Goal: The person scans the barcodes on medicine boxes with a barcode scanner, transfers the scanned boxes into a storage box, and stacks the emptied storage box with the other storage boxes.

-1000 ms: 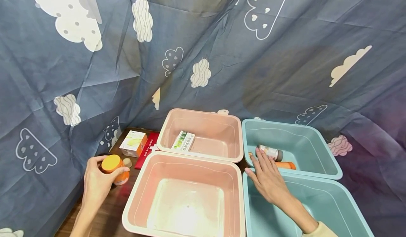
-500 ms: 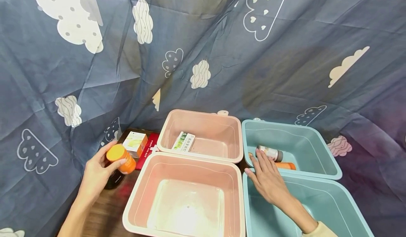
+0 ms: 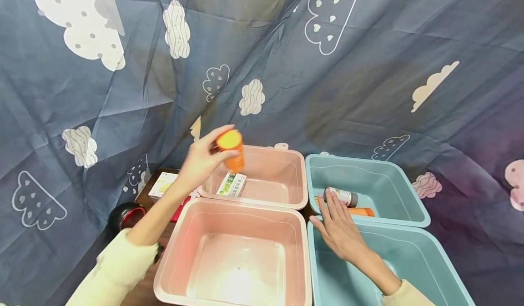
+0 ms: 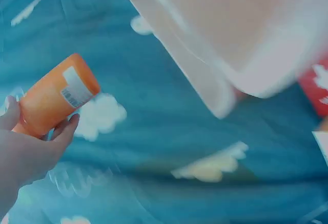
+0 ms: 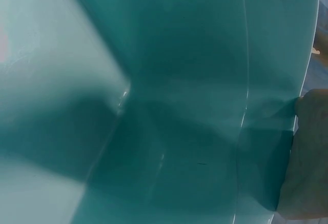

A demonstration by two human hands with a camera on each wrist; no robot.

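My left hand (image 3: 200, 161) grips an orange bottle (image 3: 234, 159) with a yellow-orange lid, thumb on one side and fingers on the other. It hangs above the far pink bin (image 3: 282, 172), where a white and green box (image 3: 232, 184) lies. In the left wrist view, a white barcode label shows on the orange bottle (image 4: 56, 97). My right hand (image 3: 340, 234) rests, fingers extended, over the rim between the far blue bin (image 3: 368, 174) and the near blue bin (image 3: 409, 247). A white bottle (image 3: 343, 197) with a dark cap and an orange tube (image 3: 361, 212) lie by its fingers.
The near pink bin (image 3: 245, 217) stands in front of the far one. Left of the bins are a white box (image 3: 163, 185), a red pouch (image 3: 178, 209) partly behind my forearm, and a black rounded object (image 3: 123, 216) with a red edge. A cloud-patterned cloth (image 3: 286, 92) hangs behind.
My left hand has lifted the orange bottle from the left side of the table and carried it rightward over the far pink bin. My right hand stays at the blue rims.
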